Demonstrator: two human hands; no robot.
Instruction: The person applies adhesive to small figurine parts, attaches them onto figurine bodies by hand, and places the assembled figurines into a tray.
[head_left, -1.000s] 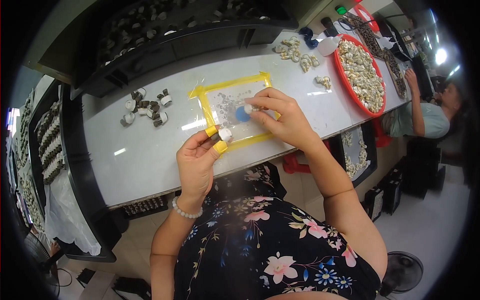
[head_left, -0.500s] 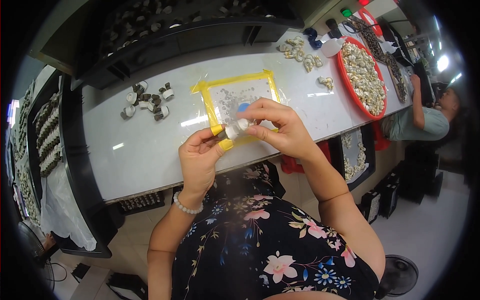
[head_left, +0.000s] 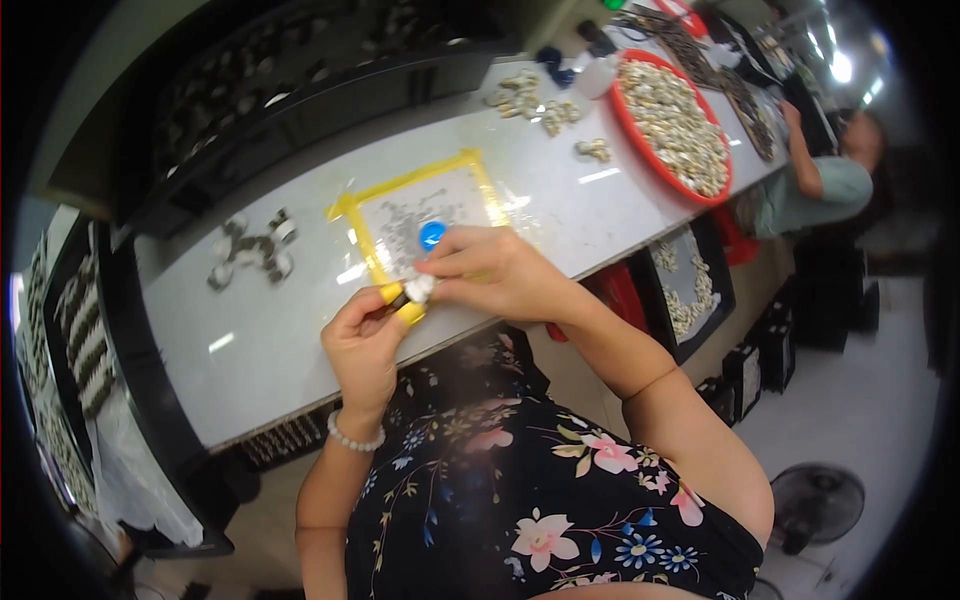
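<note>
My left hand [head_left: 362, 345], with yellow covers on its thumb and fingertip, pinches the dark end of a small white-and-dark part [head_left: 420, 289]. My right hand [head_left: 510, 275] has its thumb and fingers closed on the white end of the same piece, hiding some of it. Just beyond the fingers, a round blue cap [head_left: 432, 235] sits on a pale work area framed by yellow tape [head_left: 362, 240] and dotted with grey spots. To the left lies a loose group of similar white-and-dark parts [head_left: 278, 262].
A red basket [head_left: 629, 128] heaped with pale parts stands at the right, near a whitish bottle [head_left: 598, 77]. Small pale clusters [head_left: 515, 92] lie beside it. Black trays [head_left: 350, 130] line the back; racked parts [head_left: 95, 300] stand left. Another person [head_left: 820, 195] sits far right.
The view has shifted, so the table appears lower and further left. Both hands still hold the part, now turned with less of its white showing. More of the blue cap is visible.
</note>
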